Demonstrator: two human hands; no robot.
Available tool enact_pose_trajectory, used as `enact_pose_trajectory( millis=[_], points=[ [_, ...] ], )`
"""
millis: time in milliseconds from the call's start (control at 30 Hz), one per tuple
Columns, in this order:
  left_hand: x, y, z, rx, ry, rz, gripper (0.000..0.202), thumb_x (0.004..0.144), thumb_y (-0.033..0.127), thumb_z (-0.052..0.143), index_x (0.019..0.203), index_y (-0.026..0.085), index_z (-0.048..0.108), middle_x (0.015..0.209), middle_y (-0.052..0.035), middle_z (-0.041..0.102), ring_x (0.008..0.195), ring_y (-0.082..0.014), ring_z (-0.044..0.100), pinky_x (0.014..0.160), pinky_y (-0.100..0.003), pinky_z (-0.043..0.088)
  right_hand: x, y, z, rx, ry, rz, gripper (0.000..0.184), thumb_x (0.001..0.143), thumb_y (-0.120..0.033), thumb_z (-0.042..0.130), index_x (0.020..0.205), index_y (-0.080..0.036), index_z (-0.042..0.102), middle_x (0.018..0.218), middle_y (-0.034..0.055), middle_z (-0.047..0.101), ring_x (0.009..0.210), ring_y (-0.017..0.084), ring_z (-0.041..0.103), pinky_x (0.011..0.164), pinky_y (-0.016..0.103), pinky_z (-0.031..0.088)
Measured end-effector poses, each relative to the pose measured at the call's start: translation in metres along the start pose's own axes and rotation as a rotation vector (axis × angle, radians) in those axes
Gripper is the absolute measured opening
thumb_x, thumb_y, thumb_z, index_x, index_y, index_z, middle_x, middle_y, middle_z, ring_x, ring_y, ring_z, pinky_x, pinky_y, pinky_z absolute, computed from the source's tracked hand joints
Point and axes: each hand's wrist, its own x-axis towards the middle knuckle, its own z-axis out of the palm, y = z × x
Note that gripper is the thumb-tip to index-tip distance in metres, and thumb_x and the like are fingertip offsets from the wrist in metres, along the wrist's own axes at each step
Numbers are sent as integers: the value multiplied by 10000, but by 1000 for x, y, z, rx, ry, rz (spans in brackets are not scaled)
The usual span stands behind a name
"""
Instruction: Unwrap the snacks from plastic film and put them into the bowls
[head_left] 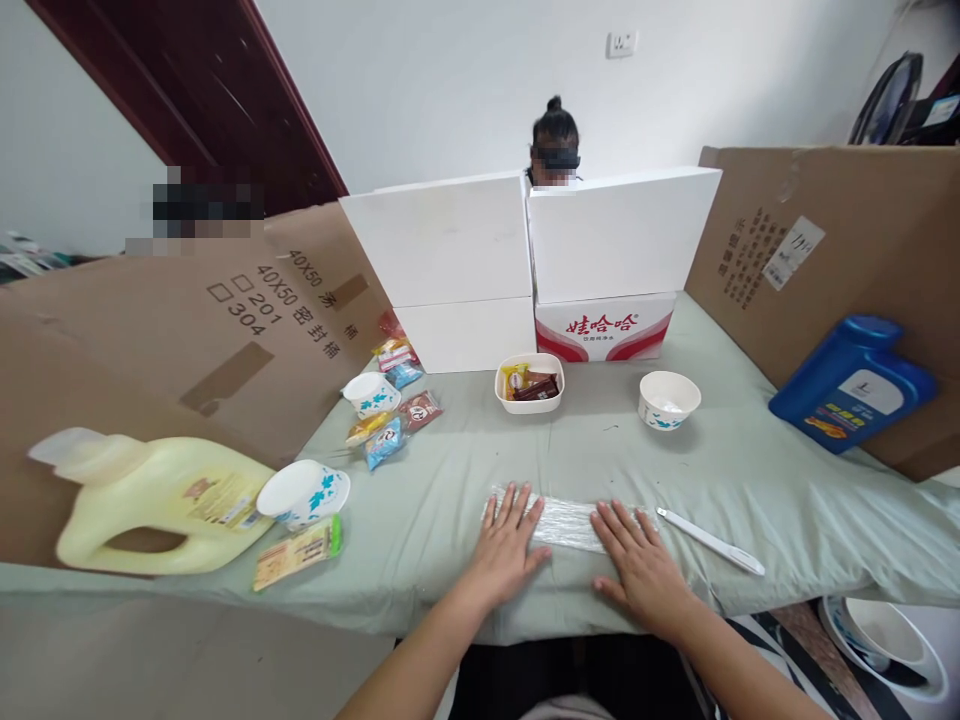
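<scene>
A strip of clear, crinkled plastic film (568, 522) lies on the green cloth near the table's front edge. Flat on its left end rests my left hand (510, 540), fingers spread. My right hand (636, 558) presses the other end, also with its fingers stretched out. Just right of that hand is a slim white plastic tool (711, 541), whose exact kind I cannot make out. Beyond the film stands a cream rectangular bowl (529, 405) holding several wrapped snacks (536, 385). A round paper bowl (667, 412) with a leaf print sits further right.
Left are a yellow detergent jug (165, 500), a tilted paper bowl (289, 495), a packet (298, 553), another paper bowl (371, 397) and snack packets (386, 443). A blue bottle (851, 395) leans right. White boxes (457, 250) and cardboard (832, 240) wall the table; a person (555, 135) is behind.
</scene>
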Motion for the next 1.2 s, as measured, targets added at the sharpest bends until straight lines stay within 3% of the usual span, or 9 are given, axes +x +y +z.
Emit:
enact_pose_trajectory(
  millis=[100, 167, 300, 433, 667, 833, 967, 1067, 1200],
  points=[
    [-11, -18, -2, 34, 24, -106, 686, 892, 587, 452, 1465, 232, 328, 1547, -125, 256, 1424, -360, 175, 1104, -583, 185, -37, 15, -5, -35, 53, 22, 766, 876, -556, 472, 1501, -195, 216, 1506, 97, 352, 1384, 292, 295, 1100, 503, 227],
    [-18, -14, -7, 34, 93, -150, 604, 899, 502, 485, 1422, 210, 408, 1497, -143, 345, 1380, -374, 263, 1077, -574, 252, -59, 21, -11, -46, 96, 17, 640, 892, -442, 497, 1466, -228, 311, 1463, 69, 428, 1337, 266, 380, 1077, 464, 276],
    [-20, 27, -16, -123, 184, -48, 375, 934, 355, 447, 1263, 216, 562, 1207, -122, 576, 1122, -283, 512, 960, -458, 425, -81, 18, -26, 22, 121, 4, 407, 850, -171, 485, 1219, -313, 583, 1272, 13, 615, 1134, 220, 563, 981, 406, 380],
    [-7, 57, -17, -254, 185, 30, 316, 924, 352, 491, 1191, 223, 598, 1132, -102, 607, 1088, -267, 531, 961, -461, 424, -75, 8, -53, 123, 199, -3, 324, 801, -141, 482, 1010, -313, 658, 1207, 18, 643, 1135, 256, 561, 968, 462, 403],
    [-1, 51, -12, -304, 12, 365, 362, 899, 272, 503, 1258, 278, 552, 1359, -43, 538, 1361, -242, 363, 1139, -501, 204, -20, 3, -104, 584, 73, -17, 217, 881, -238, 458, 970, -269, 654, 1065, 68, 677, 1090, 240, 594, 905, 384, 480],
    [-4, 50, -15, -321, -25, 378, 315, 877, 342, 551, 1182, 290, 613, 1346, -34, 552, 1361, -252, 369, 1158, -478, 163, 57, 16, -77, 823, -161, 311, 229, 904, -339, 436, 913, -220, 632, 787, 17, 685, 721, 156, 637, 687, 271, 481],
    [-3, 51, -14, -298, -10, 379, 336, 860, 356, 583, 1192, 306, 607, 1312, -19, 578, 1311, -242, 424, 1157, -472, 165, 107, 19, -48, 773, -280, 329, 163, 846, -278, 494, 811, -197, 630, 577, -20, 605, 571, 140, 566, 622, 261, 412],
    [-2, 51, -14, -300, -16, 378, 358, 866, 358, 572, 1220, 306, 583, 1289, -16, 596, 1288, -240, 439, 1149, -472, 176, 123, 20, -40, 766, -286, 316, 104, 794, -239, 536, 729, -187, 598, 587, -6, 602, 599, 144, 562, 624, 261, 395],
    [0, 48, -15, -355, -48, 367, 373, 857, 359, 577, 1217, 259, 562, 1251, -21, 621, 1330, -239, 384, 1151, -450, 166, 123, 28, -43, 836, -312, 302, 208, 890, -325, 410, 859, -185, 560, 723, 12, 653, 633, 130, 604, 588, 230, 412]
  ],
)
